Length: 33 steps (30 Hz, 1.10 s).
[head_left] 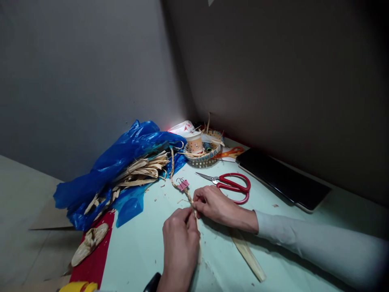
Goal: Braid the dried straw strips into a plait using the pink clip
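Left hand (180,239), right hand (218,205): fingers (202,207) are pinching a braid (173,164)!
Red scissors (232,187) are lying beyond, blue plastic (121,151) crowding the left.

My left hand (181,237): back upward, thumb (193,224) and bent fingers (181,213) pinched together. My right hand (216,206): just beside left fingers, likewise pinching. My right forearm (304,239): sleeved, extending rightward from fingers.

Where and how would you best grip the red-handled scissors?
Probably by the red handle loops, from the right: the scissors lie flat with loops on that side, while the pointed blades face left. The right hand, pinching the braided strand, is nearest.
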Tool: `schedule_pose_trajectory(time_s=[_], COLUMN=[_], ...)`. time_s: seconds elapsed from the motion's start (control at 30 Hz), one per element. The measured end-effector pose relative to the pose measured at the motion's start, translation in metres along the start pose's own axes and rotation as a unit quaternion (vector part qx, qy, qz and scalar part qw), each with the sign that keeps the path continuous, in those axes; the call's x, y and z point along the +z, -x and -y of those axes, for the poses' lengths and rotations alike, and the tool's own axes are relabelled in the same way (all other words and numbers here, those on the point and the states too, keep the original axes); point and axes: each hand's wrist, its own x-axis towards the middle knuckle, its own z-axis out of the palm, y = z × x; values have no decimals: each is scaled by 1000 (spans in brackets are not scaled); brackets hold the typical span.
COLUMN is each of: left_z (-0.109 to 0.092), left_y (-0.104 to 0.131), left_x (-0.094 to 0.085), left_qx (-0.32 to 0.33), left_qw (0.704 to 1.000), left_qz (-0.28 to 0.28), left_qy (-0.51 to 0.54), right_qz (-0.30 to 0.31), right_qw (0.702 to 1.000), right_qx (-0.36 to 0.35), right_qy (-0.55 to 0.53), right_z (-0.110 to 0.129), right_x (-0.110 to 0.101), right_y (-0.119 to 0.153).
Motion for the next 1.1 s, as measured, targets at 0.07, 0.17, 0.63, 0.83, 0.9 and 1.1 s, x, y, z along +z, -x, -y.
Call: schedule_pose_trajectory(time_s=[0.07,0.17,0.63,0.83,0.9,1.1], left_z=[-4,-5,-18,-16,-15,7], left_y=[6,12,34,40,41,17], left_x=[3,6,27,28,26,-5], left_qx=[25,30,37,31,38,0], left_qw=[999,999,915,917,933,999], left_qz=[-11,-12,89,107,97,-19], left_qy=[-27,-35,-393,-383,-345,48], right_qz=[8,12,62,65,67,80], right_qw=[999,999,992,989,987,977], right_qx=[1,4,19,23,23,37], right_qy=[-32,-51,-104,-130,-143,-193], right_z=[-2,-3,-11,-11,-12,-10], right_x=[0,-1,-1,-1,-1,-4], right_y=[0,0,-6,-6,-7,-5])
